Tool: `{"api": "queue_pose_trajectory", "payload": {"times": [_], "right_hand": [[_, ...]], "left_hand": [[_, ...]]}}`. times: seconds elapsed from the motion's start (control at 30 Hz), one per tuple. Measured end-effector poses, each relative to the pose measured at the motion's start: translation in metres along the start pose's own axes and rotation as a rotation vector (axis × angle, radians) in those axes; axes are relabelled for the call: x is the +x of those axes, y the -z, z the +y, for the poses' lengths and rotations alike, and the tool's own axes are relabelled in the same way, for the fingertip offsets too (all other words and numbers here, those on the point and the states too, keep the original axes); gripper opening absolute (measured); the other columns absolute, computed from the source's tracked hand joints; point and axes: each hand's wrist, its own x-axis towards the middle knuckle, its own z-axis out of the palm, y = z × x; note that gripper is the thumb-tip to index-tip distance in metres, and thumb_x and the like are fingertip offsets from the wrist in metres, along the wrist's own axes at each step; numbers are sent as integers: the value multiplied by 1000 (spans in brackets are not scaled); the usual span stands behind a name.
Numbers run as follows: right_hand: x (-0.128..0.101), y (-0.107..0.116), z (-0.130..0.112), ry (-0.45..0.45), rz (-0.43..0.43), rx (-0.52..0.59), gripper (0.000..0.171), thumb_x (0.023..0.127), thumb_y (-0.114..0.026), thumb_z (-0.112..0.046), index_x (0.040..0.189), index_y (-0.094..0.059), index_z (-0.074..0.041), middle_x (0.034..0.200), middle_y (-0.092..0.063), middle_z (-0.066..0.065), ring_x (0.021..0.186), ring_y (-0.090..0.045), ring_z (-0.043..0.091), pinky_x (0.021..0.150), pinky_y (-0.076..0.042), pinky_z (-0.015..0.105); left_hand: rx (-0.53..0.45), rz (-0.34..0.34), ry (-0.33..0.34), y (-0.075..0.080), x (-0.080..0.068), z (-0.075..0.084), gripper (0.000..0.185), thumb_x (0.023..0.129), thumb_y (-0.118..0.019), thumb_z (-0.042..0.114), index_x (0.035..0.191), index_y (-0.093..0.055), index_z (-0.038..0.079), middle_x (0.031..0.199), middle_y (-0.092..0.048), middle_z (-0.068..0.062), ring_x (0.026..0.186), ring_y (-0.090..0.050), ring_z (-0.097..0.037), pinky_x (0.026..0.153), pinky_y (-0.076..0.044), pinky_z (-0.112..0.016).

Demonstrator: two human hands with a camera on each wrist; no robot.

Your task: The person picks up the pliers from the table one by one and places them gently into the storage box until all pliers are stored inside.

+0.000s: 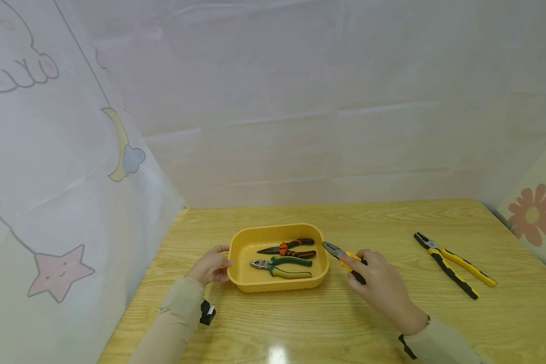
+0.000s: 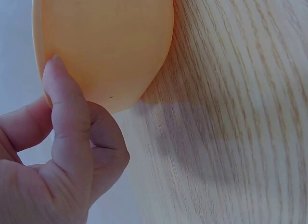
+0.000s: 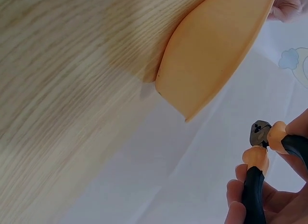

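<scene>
A makeshift recording booth, not a workshop: a wooden counter (image 1: 437, 323) walled in by pale sheets (image 1: 63, 167) printed with a star (image 1: 59, 272), moon (image 1: 118, 146) and flower (image 1: 534, 215), pliers (image 1: 455, 264) laid out as props.

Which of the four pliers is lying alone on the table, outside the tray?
The black-and-yellow pliers at the table's right side. Two other pairs lie inside the yellow tray, and the right hand holds the orange-handled pair.
</scene>
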Motion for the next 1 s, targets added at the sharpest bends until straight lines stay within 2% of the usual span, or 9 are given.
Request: {"api": "queue_pose_trajectory", "payload": {"times": [0.17, 0.33, 0.6, 0.8, 1.0], "right_hand": [[3, -2, -6, -16, -11, 2, 43, 69, -78, -5, 111, -75, -12, 92, -59, 15, 70, -52, 22, 51, -40, 29], [4, -5, -8, -23, -23, 13, 41, 71, -76, -5, 111, -75, -11, 91, -59, 15, 69, -50, 20, 51, -39, 27], [5, -9, -10, -27, -24, 35, 41, 72, -76, -4, 113, -74, -11, 92, -60, 15, 73, -53, 24, 53, -41, 30], [6, -13, -13, -4, -14, 33, 42, 71, -78, -5, 112, -75, -12, 93, -60, 15, 73, -54, 23, 51, -41, 28], [9, -16, -16, 11, -14, 37, 43, 70, -79, -4, 112, -75, -13, 93, -60, 13, 71, -51, 20, 50, -39, 25]], "left_hand": [[-3, 8, 4, 0, 2, -1, 50, 99, -47, -2, 146, -32, 1, 89, -59, -19, 53, -52, -14, 45, -46, -21], [-7, 9, 6, -1, 1, -1, 50, 99, -47, -2, 146, -32, 1, 89, -59, -19, 53, -52, -14, 45, -46, -21], [-12, 3, 3, 0, 0, -1, 50, 99, -47, -2, 147, -31, 0, 88, -59, -19, 53, -52, -14, 45, -46, -22], [-9, 0, 1, 0, 0, 0, 51, 99, -46, -3, 147, -30, 0, 86, -59, -18, 52, -51, -13, 45, -46, -21], [2, 17, 4, -1, 0, 0, 50, 99, -47, -2, 147, -31, 0, 91, -58, -20, 56, -53, -15, 47, -47, -22]]}}
